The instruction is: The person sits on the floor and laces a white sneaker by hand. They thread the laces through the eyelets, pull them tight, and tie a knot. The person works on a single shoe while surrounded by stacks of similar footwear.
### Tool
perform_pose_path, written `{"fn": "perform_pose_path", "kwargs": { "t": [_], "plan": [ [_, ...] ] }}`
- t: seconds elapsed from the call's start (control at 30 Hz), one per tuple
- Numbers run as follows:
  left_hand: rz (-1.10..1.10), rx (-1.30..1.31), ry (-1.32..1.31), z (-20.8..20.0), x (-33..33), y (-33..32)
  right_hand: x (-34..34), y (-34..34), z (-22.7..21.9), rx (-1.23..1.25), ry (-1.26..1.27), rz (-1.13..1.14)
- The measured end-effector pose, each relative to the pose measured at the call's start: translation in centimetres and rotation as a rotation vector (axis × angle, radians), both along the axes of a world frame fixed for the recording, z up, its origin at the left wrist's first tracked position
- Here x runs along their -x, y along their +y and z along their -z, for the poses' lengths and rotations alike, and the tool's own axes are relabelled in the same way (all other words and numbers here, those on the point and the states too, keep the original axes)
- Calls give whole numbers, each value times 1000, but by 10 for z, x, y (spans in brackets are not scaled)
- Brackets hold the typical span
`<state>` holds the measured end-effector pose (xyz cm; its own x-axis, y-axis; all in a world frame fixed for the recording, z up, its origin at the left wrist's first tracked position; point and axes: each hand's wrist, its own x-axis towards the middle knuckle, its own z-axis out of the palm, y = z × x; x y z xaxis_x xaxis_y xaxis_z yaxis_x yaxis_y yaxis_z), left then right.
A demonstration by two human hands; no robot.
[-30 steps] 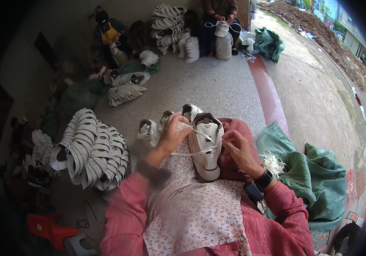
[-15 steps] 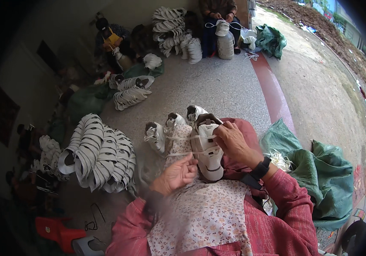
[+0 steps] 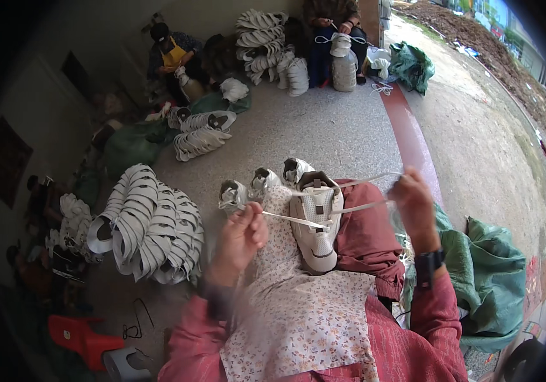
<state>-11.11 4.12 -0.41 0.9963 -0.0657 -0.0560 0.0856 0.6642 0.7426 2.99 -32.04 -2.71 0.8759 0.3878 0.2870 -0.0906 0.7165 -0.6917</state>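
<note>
A white sneaker (image 3: 317, 245) rests on my lap, its toe toward me and its dark-lined opening facing away. My left hand (image 3: 241, 239) is left of the sneaker, fingers pinched on a white shoelace (image 3: 289, 219) that runs taut to the eyelets. My right hand (image 3: 415, 200), slightly blurred, is raised to the right with closed fingers. It grips the lace too, and two strands stretch from it back to the shoe. Three more white shoes, a left one (image 3: 231, 194), a middle one (image 3: 264, 180) and a right one (image 3: 295, 169), stand just beyond my knees.
Stacked white shoe uppers (image 3: 152, 229) stand on the floor at left, with more uppers (image 3: 203, 135) farther off. A green sack (image 3: 489, 274) lies at my right. A red stool (image 3: 78, 340) is at lower left. Two people (image 3: 171, 54) work at the back among more uppers.
My right hand has drawn away from the shoe to the right, pulling lace strands out. My left hand has moved left and up, now with lace stretched from its fingers.
</note>
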Motion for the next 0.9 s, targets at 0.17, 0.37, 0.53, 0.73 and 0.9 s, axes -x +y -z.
{"fn": "perform_pose_path", "kwargs": {
  "t": [0.17,0.37,0.53,0.73,0.9],
  "plan": [
    [245,-595,-272,-79,47,31,14,-145,43,29,393,550],
    [84,-580,-328,-122,56,89,67,-226,118,1827,-118,903],
    [-267,-384,-139,-98,31,195,65,-168,114,1613,-119,654],
    [-516,-182,143,-17,69,306,35,-29,64,1155,-517,447],
    [-647,50,180,5,99,352,32,64,35,1057,-921,223]
  ]
}}
